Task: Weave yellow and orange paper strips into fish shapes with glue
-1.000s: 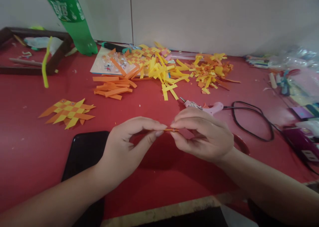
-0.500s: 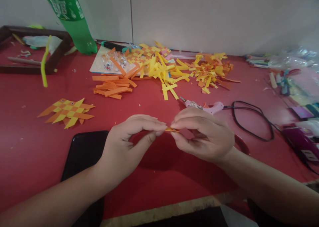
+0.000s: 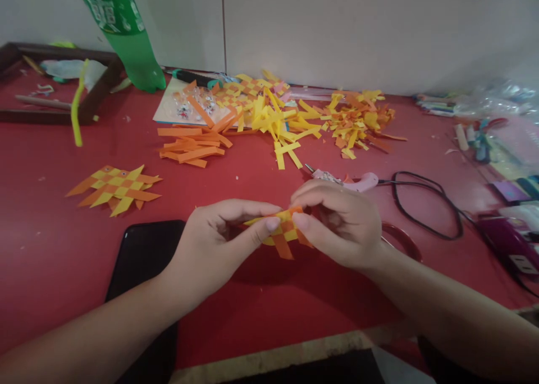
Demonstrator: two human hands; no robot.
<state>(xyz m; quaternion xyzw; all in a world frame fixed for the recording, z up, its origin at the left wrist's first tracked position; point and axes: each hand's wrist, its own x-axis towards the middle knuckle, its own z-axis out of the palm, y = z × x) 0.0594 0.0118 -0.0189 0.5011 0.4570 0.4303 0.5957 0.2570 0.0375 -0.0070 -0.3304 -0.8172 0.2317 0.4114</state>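
Note:
Between my two hands is a woven paper fish [image 3: 286,232] of orange and yellow strips, its checkered face tilted towards me. My left hand [image 3: 229,235] pinches its left side, thumb on the front. On the right side, my right hand [image 3: 341,224] grips it between thumb and curled fingers, which hide part of it. More woven paper fish [image 3: 115,187] with small eyes lie on the table to the left, beyond a black phone [image 3: 141,260]. Just past my right hand rests a pink glue gun [image 3: 362,182].
Orange strips [image 3: 189,145] and yellow strips [image 3: 280,120] lie at the back, beside a pile of paper scraps [image 3: 357,117]. A green bottle [image 3: 135,58] stands near a brown frame [image 3: 90,106]. The black cord [image 3: 425,227] loops at right, near scissors [image 3: 402,241].
The paper fish, edge-on before, has turned so its checkered face shows. My left thumb has moved onto its front, and both hands still hold it.

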